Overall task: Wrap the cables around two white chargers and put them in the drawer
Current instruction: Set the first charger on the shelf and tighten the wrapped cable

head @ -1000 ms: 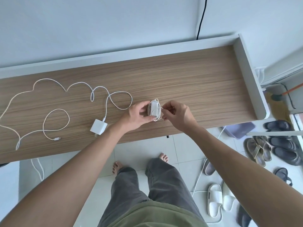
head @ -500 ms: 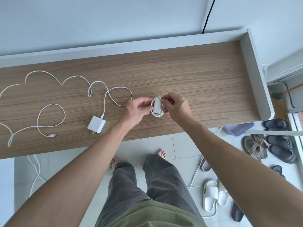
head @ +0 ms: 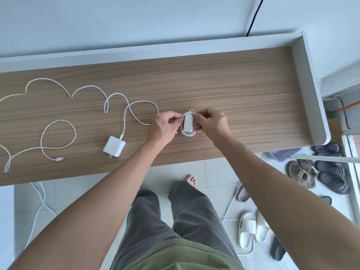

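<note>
Chargers number two, both white. One charger is held just above the middle of the tabletop, its cable already wound in loops around its body; the left hand and right hand flank it, each grip pinching the bundle from its own side with curled fingers and thumb. Whether the bundle touches the wood I cannot tell. The second charger lies flat near the front edge, left of the hands, its prongs pointing toward that edge. One loose cable runs from its far side, curls back toward the left hand, then wanders in several bends toward the left edge and loops round to a free plug end lying near the front edge, left of the second charger. So: two chargers, two cables, one wound and one spread out. A raised white rim borders the back and right edges. On the floor under the right corner sit several pairs of footwear, among them one pair of white slides and dark sandals.
</note>
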